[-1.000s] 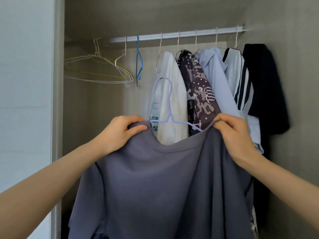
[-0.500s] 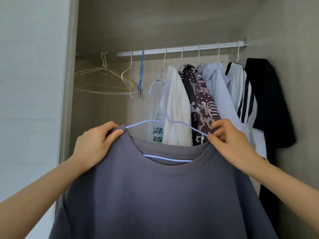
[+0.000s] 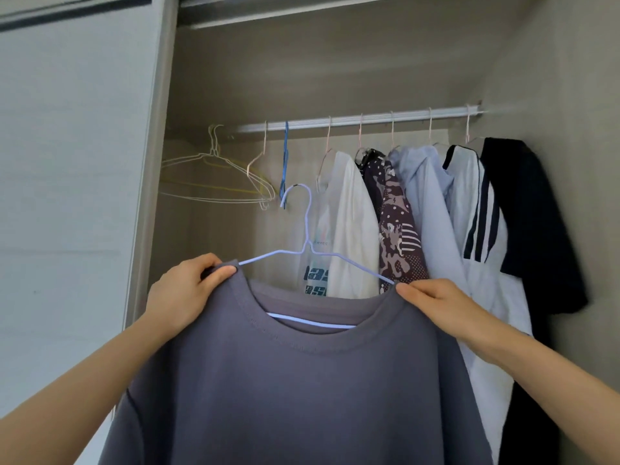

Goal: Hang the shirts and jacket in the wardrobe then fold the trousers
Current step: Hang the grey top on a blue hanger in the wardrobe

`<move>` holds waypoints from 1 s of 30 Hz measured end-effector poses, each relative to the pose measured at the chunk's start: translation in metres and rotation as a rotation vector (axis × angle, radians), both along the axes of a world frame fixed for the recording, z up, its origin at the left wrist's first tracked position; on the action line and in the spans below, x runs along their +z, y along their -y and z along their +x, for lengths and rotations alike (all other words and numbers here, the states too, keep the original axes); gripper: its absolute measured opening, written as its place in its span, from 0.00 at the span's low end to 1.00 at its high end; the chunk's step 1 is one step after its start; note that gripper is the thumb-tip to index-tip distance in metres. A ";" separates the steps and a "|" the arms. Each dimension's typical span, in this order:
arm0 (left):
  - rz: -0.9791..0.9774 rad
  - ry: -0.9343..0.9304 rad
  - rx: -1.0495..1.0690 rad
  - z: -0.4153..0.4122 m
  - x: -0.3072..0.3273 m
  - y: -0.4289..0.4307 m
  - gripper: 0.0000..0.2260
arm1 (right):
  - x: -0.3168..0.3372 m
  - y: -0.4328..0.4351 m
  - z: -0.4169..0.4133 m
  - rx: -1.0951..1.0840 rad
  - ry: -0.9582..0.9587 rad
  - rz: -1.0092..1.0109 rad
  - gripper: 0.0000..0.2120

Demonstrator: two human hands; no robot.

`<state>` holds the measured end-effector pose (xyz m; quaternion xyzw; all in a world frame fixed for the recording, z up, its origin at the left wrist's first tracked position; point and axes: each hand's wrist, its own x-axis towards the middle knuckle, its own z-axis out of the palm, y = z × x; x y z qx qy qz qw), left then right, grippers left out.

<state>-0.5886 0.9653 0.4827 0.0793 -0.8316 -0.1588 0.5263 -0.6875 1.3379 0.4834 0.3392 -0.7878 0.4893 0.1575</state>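
Observation:
A grey T-shirt hangs on a pale lilac wire hanger that I hold up in front of the open wardrobe. My left hand grips the shirt's left shoulder by the collar. At the right shoulder my right hand pinches the fabric over the hanger's arm. The hanger's hook is free, below the metal rail. Its lower bar shows inside the neck opening.
On the rail hang a white shirt, a patterned dark shirt, a light blue shirt, a white top with dark stripes and a black T-shirt. Empty wire hangers hang at the left. A sliding door bounds the left side.
The shirt's shoulders have been pulled onto the hanger, so both hanger arms and its lower bar now show. The view has tilted upward, showing more of the wardrobe's top.

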 end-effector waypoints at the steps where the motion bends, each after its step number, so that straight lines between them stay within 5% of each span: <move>1: 0.017 -0.008 -0.002 -0.004 0.001 0.001 0.15 | 0.001 0.000 0.003 0.034 0.054 -0.031 0.21; 9: 0.128 0.011 0.046 -0.033 0.020 0.012 0.28 | 0.009 -0.012 0.016 0.356 0.382 -0.336 0.14; 14: 0.138 0.155 0.284 -0.043 0.029 0.016 0.36 | 0.018 -0.006 0.027 0.381 0.588 -0.279 0.18; 18: 0.183 0.202 0.275 -0.056 0.027 0.017 0.40 | 0.022 0.001 0.036 0.409 0.685 -0.327 0.18; 24: 0.271 0.166 0.158 -0.074 0.027 0.013 0.38 | 0.034 0.007 0.054 0.482 0.614 -0.450 0.16; 30: 0.269 0.077 -0.129 -0.092 0.048 -0.020 0.23 | 0.068 0.013 0.073 0.354 0.400 -0.720 0.11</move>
